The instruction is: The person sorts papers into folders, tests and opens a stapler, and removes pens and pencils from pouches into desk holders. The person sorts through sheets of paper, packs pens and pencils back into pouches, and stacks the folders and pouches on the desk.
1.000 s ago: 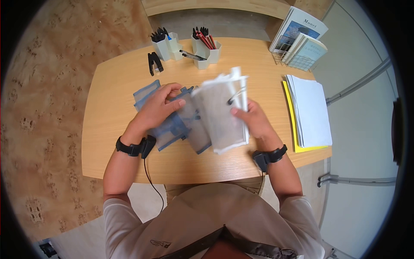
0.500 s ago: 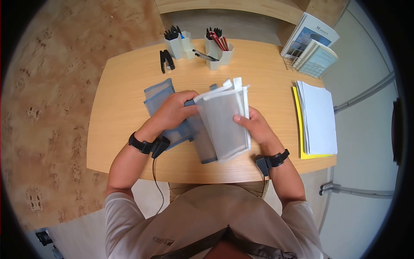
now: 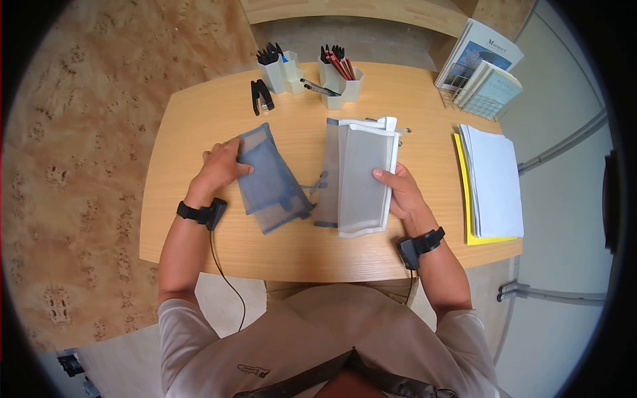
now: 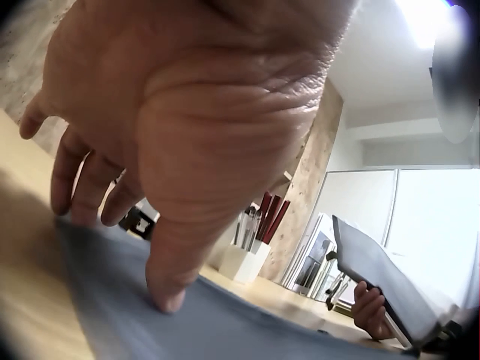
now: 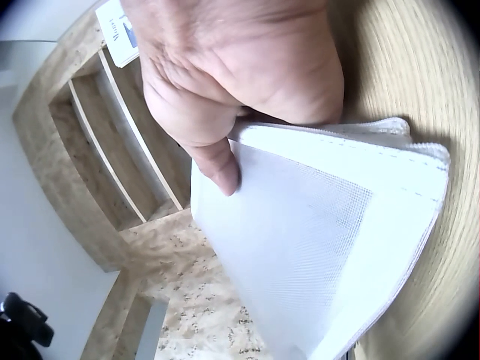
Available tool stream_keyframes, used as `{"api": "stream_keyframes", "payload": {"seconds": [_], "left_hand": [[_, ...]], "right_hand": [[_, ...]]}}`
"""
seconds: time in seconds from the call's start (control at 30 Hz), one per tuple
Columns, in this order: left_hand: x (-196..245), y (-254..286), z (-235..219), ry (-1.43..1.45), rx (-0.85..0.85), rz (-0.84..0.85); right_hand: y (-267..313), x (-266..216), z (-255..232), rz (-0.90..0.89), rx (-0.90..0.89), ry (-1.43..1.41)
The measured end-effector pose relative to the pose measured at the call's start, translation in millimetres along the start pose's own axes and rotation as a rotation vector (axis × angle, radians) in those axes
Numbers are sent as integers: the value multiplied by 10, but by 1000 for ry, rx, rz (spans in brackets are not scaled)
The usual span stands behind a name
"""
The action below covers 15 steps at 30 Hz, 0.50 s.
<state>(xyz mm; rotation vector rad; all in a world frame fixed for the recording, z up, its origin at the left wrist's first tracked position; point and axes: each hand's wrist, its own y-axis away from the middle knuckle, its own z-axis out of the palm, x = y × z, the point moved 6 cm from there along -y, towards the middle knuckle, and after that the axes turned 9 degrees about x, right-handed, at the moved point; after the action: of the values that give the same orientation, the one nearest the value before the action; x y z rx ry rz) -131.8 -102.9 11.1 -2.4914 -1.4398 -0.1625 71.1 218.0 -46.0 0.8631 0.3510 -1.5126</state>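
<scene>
- My right hand (image 3: pixel 405 194) pinches the white pouches (image 3: pixel 363 179), thumb on top; a blue-edged pouch (image 3: pixel 327 205) shows beneath.
- My left hand (image 3: pixel 221 167), fingers spread, touches the blue pouches (image 3: pixel 269 176) on the table (image 3: pixel 428 146).
- I seem to be separating colours; next calls for freeing that blue-edged pouch.

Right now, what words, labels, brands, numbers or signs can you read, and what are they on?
"Monet": white-covered book with a blue picture.
Pale blue book in front of it: lettering too blurred to read.
Beige fabric shirt: chest lettering too small to read.
</scene>
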Motion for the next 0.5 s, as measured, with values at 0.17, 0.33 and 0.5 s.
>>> {"api": "stream_keyframes", "payload": {"seconds": [0.17, 0.33, 0.5], "left_hand": [[-136, -216, 82, 372, -133, -60], [-183, -520, -28, 231, -114, 0], [-165, -474, 99, 108, -145, -86]], "right_hand": [[2, 5, -47, 18, -10, -56], [9, -8, -45, 51, -39, -90], [22, 0, -39, 48, -45, -117]]}}
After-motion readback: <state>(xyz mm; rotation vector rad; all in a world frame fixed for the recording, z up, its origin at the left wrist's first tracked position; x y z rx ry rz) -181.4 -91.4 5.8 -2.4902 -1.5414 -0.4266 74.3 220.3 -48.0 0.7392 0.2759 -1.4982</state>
